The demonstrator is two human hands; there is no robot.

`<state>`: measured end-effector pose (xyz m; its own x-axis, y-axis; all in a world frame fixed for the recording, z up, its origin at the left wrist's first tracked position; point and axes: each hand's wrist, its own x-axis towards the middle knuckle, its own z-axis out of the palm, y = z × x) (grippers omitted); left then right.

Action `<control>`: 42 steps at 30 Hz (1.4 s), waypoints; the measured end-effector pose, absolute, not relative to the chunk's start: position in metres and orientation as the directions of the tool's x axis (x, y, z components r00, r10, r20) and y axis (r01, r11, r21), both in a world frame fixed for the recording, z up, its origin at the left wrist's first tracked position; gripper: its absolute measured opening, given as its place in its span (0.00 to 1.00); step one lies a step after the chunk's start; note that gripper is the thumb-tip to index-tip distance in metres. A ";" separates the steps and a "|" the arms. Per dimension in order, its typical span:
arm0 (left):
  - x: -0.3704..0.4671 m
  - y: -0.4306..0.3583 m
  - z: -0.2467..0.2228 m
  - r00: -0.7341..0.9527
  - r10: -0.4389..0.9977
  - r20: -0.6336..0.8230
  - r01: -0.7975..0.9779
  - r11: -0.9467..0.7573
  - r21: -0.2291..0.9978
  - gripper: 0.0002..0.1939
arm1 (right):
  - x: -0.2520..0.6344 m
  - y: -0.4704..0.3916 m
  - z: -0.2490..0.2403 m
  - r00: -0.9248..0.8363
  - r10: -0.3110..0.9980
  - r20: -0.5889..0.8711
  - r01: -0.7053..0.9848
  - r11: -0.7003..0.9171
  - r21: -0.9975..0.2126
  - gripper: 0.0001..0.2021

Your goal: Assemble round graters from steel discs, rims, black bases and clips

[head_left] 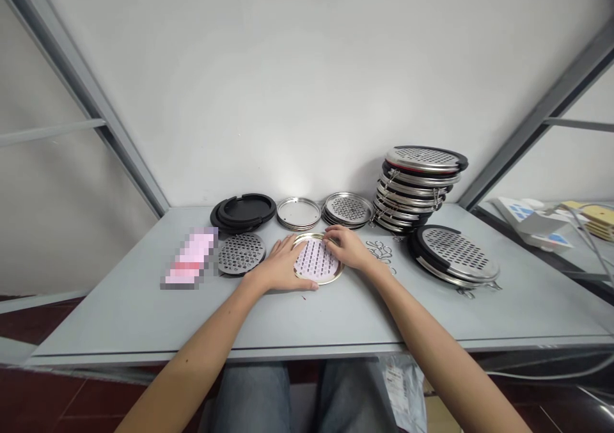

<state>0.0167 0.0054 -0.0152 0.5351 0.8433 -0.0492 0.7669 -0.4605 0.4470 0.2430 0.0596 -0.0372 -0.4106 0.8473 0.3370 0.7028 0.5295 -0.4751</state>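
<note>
Left hand and right hand, fingers partly spread, holding opposite sides of a perforated round disc near the table's front edge

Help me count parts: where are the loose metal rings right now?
In the head view, the loose metal rings lie on the table, right of the right hand, in front of the tall stack and left of the low stack.

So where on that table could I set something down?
Bare tabletop shows left of the left forearm, in front of the blurred pink item, and between the right forearm and the low disc stack. It's crowded along the wall, from black rings to the tall stack.
</note>
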 end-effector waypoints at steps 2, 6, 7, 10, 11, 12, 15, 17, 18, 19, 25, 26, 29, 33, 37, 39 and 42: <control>0.017 0.005 -0.015 0.536 0.843 -0.048 0.766 -0.461 0.448 0.58 | 0.243 0.059 -0.037 -0.392 0.857 0.334 0.719 0.512 -0.469 0.11; 0.017 0.006 -0.015 0.530 0.847 -0.046 0.769 -0.457 0.448 0.58 | 0.242 0.060 -0.039 -0.357 0.874 0.329 0.735 0.480 -0.479 0.11; 0.017 0.006 -0.016 0.529 0.847 -0.046 0.770 -0.457 0.446 0.58 | 0.242 0.060 -0.039 -0.354 0.877 0.326 0.734 0.476 -0.484 0.10; 0.017 0.007 -0.017 0.526 0.850 -0.034 0.769 -0.457 0.447 0.58 | 0.241 0.060 -0.040 -0.350 0.881 0.317 0.728 0.469 -0.500 0.09; 0.017 0.007 -0.018 0.522 0.853 -0.031 0.770 -0.455 0.448 0.58 | 0.241 0.061 -0.041 -0.349 0.882 0.316 0.726 0.468 -0.504 0.09; 0.016 0.008 -0.019 0.517 0.856 -0.028 0.771 -0.451 0.449 0.58 | 0.241 0.061 -0.041 -0.348 0.882 0.317 0.724 0.468 -0.506 0.09; 0.016 0.008 -0.020 0.512 0.858 -0.029 0.775 -0.447 0.447 0.58 | 0.241 0.061 -0.042 -0.354 0.876 0.326 0.716 0.479 -0.508 0.08; 0.016 0.008 -0.020 0.517 0.856 -0.029 0.772 -0.451 0.447 0.58 | 0.241 0.062 -0.043 -0.360 0.868 0.342 0.708 0.493 -0.506 0.08; 0.016 0.008 -0.020 0.519 0.855 -0.029 0.771 -0.453 0.449 0.58 | 0.241 0.062 -0.043 -0.363 0.863 0.351 0.704 0.500 -0.504 0.08; 0.016 0.008 -0.020 0.522 0.853 -0.028 0.768 -0.455 0.451 0.58 | 0.242 0.062 -0.043 -0.363 0.859 0.361 0.700 0.507 -0.503 0.08; 0.016 0.007 -0.019 0.543 0.840 -0.001 0.748 -0.483 0.455 0.57 | 0.247 0.063 -0.038 -0.302 0.819 0.488 0.691 0.541 -0.481 0.09; 0.016 0.007 -0.019 0.543 0.840 -0.003 0.750 -0.483 0.451 0.57 | 0.248 0.063 -0.037 -0.273 0.807 0.524 0.701 0.540 -0.466 0.09; 0.016 0.008 -0.020 0.542 0.840 -0.010 0.760 -0.485 0.433 0.58 | 0.253 0.066 -0.037 -0.176 0.753 0.634 0.747 0.521 -0.412 0.09; 0.016 0.008 -0.020 0.534 0.845 0.006 0.759 -0.482 0.438 0.55 | 0.262 0.072 -0.042 -0.070 0.725 0.685 0.831 0.423 -0.362 0.11; 0.016 0.007 -0.019 0.511 0.860 0.004 0.767 -0.458 0.450 0.54 | 0.270 0.076 -0.047 -0.020 0.752 0.659 0.895 0.307 -0.324 0.12; 0.016 0.006 -0.019 0.506 0.863 0.006 0.768 -0.454 0.452 0.53 | 0.273 0.077 -0.047 -0.012 0.759 0.651 0.911 0.277 -0.306 0.12; 0.016 0.006 -0.020 0.502 0.865 0.020 0.761 -0.452 0.466 0.52 | 0.276 0.078 -0.047 -0.012 0.762 0.647 0.913 0.272 -0.303 0.12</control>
<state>0.0163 0.0064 -0.0199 0.5016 0.8649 0.0196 0.7609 -0.4519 0.4656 0.2759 0.0780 -0.0471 -0.0123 0.7623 0.6471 0.9135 0.2718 -0.3028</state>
